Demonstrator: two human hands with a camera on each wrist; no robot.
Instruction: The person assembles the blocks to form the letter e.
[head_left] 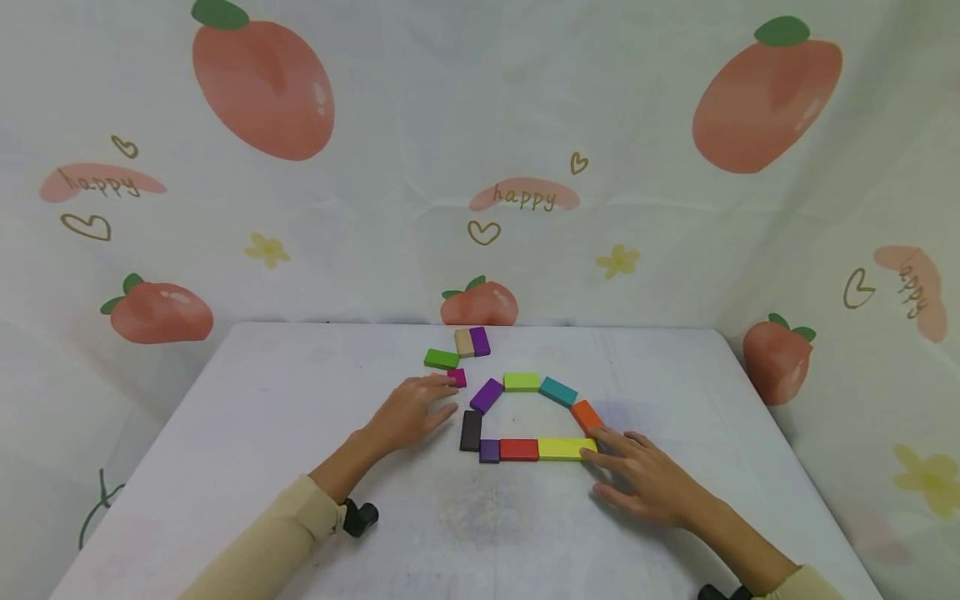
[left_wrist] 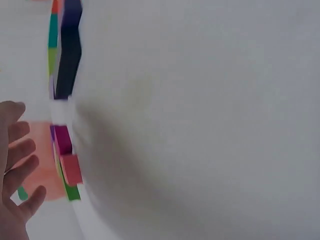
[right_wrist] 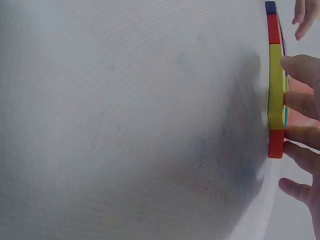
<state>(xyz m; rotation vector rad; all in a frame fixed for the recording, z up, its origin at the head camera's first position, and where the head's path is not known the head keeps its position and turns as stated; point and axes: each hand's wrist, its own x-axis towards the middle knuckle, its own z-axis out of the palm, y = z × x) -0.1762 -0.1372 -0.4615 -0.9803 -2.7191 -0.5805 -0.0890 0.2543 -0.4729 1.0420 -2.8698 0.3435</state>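
Note:
In the head view, small coloured blocks form a ring with a gap by its lower right corner, where my right hand [head_left: 648,479] lies. Its spread fingers touch the right end of the long yellow block [head_left: 558,449] and reach the orange block [head_left: 587,416]. The right wrist view shows a reddish block [right_wrist: 276,144] beyond the yellow one, under the fingertips. My left hand [head_left: 408,412] is left of the ring, fingers extended over the magenta block [head_left: 457,378]. A coral block [left_wrist: 71,169] beside it shows in the left wrist view; whether the fingers touch either cannot be told.
Behind the left hand lie a green block [head_left: 442,359], a beige block [head_left: 464,343] and a purple block [head_left: 480,341]. The ring also holds a black block [head_left: 471,431], a red block [head_left: 519,450] and a teal block [head_left: 558,391]. A printed cloth [head_left: 390,183] hangs behind the white table [head_left: 300,392].

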